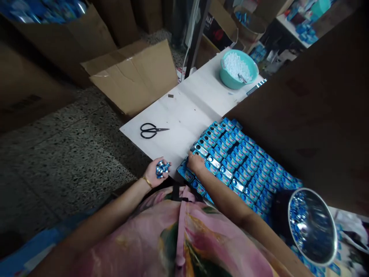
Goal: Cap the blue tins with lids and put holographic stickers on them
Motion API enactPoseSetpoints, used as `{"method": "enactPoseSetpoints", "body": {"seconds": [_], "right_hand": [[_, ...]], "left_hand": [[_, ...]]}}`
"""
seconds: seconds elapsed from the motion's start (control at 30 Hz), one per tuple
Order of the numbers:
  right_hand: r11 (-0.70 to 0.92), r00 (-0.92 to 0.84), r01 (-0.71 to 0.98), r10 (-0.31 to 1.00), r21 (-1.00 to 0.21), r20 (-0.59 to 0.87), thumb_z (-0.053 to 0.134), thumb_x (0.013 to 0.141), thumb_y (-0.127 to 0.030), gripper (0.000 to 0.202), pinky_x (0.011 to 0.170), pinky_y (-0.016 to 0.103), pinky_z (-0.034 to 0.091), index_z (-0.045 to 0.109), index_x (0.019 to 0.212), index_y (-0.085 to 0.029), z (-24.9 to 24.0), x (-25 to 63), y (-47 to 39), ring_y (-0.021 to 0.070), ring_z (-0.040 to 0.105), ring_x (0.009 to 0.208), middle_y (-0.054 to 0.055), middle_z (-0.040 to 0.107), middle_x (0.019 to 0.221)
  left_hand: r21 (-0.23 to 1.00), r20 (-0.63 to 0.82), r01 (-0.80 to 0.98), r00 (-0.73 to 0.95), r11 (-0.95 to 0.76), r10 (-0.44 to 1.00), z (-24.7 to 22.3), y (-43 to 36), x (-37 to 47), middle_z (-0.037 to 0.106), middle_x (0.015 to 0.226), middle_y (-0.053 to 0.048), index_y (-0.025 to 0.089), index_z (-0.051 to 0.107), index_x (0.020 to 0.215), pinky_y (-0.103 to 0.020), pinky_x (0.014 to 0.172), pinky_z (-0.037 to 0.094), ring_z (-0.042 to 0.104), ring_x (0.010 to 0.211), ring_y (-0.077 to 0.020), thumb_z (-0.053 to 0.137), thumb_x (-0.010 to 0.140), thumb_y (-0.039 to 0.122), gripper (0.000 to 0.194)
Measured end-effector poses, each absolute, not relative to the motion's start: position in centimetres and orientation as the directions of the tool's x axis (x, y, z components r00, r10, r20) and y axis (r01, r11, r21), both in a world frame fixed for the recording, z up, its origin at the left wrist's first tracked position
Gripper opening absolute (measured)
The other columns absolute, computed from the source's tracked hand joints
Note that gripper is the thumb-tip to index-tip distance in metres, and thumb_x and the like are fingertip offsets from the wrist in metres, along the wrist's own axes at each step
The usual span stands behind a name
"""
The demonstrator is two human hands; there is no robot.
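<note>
My left hand (pixel 152 173), palm up, cups a small heap of shiny blue and silver pieces (pixel 163 169), too small to name exactly. A gold-coloured bangle circles that wrist. My right hand (pixel 196 163) rests at the left end of closely packed rows of small blue boxes (pixel 236 154) with printed fronts. Its fingers are pinched together over one box, and whatever is between them is hidden. Some boxes near this hand show dark round openings, while others have bright silvery tops.
Black-handled scissors (pixel 151 130) lie on the white table (pixel 184 111). At the far end stands a turquoise basin (pixel 233 82) of small white pieces. A metal bowl (pixel 319 231) of blue pieces leans at right. An open carton (pixel 141 79) borders the table; a brown panel (pixel 311 111) rises behind the boxes.
</note>
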State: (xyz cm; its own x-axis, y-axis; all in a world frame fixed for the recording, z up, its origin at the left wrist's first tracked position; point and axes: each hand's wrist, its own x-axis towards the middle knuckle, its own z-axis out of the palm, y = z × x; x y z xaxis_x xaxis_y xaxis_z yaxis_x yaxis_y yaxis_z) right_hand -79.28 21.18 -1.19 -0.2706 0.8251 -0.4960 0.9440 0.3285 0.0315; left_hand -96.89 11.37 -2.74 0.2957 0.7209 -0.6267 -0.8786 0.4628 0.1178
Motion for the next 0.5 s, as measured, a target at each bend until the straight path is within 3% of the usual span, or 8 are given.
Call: {"method": "enactPoseSetpoints", "body": {"seconds": [0.07, 0.13, 0.23, 0.37, 0.5], "right_hand": [[0.299, -0.293, 0.952, 0.842, -0.06, -0.452, 0.055, 0.078, -0.031, 0.032, 0.07, 0.031, 0.041, 0.051, 0.106, -0.016, -0.6, -78.8, 20.9, 0.0229, 0.059, 0.086, 0.011, 0.062, 0.091], [0.292, -0.376, 0.919, 0.853, -0.267, -0.362, 0.052, 0.08, -0.038, 0.03, 0.07, 0.027, 0.04, 0.054, 0.103, -0.018, 0.3, -78.7, 20.7, 0.0181, 0.058, 0.082, 0.007, 0.062, 0.088], [0.374, -0.547, 0.734, 0.82, -0.567, -0.166, 0.048, 0.082, -0.043, 0.035, 0.071, 0.021, 0.038, 0.055, 0.108, -0.021, 1.7, -79.6, 21.0, 0.0113, 0.055, 0.079, 0.003, 0.059, 0.092], [0.411, -0.663, 0.623, 0.729, -0.666, -0.171, 0.056, 0.076, -0.045, 0.034, 0.069, 0.021, 0.037, 0.064, 0.097, -0.019, 2.2, -81.0, 21.4, 0.0107, 0.052, 0.075, 0.003, 0.057, 0.088], [0.43, -0.666, 0.581, 0.739, -0.692, -0.1, 0.056, 0.079, -0.033, 0.019, 0.073, 0.022, 0.037, 0.066, 0.086, -0.018, 1.9, -80.2, 20.4, 0.011, 0.051, 0.078, 0.002, 0.056, 0.085]], "left_hand": [[0.174, -0.633, -0.842, 0.301, 0.51, 0.713, -2.7, 12.4, -96.2, 0.059, 0.079, -0.008, 0.013, 0.052, 0.066, -0.015, 0.034, 0.032, 0.056, 0.058, -0.0128, 0.055, 0.074, 0.03, 0.02], [0.26, -0.638, -0.796, 0.284, 0.547, 0.716, -2.6, 13.4, -95.7, 0.06, 0.077, -0.008, 0.012, 0.052, 0.066, -0.015, 0.033, 0.031, 0.056, 0.056, -0.0128, 0.055, 0.075, 0.032, 0.022], [0.38, -0.627, -0.725, 0.255, 0.575, 0.736, -2.4, 14.6, -94.8, 0.059, 0.067, -0.006, 0.013, 0.052, 0.069, -0.016, 0.031, 0.03, 0.056, 0.051, -0.0139, 0.055, 0.075, 0.04, 0.028], [0.376, -0.606, -0.68, 0.333, 0.629, 0.722, -2.4, 15.5, -93.3, 0.054, 0.056, -0.003, 0.016, 0.054, 0.079, -0.018, 0.029, 0.029, 0.056, 0.047, -0.0175, 0.05, 0.073, 0.054, 0.039], [0.284, -0.619, -0.633, 0.453, 0.72, 0.642, -2.9, 15.4, -92.3, 0.056, 0.058, -0.002, 0.018, 0.052, 0.078, -0.017, 0.029, 0.029, 0.056, 0.048, -0.0168, 0.049, 0.072, 0.057, 0.04]]}}
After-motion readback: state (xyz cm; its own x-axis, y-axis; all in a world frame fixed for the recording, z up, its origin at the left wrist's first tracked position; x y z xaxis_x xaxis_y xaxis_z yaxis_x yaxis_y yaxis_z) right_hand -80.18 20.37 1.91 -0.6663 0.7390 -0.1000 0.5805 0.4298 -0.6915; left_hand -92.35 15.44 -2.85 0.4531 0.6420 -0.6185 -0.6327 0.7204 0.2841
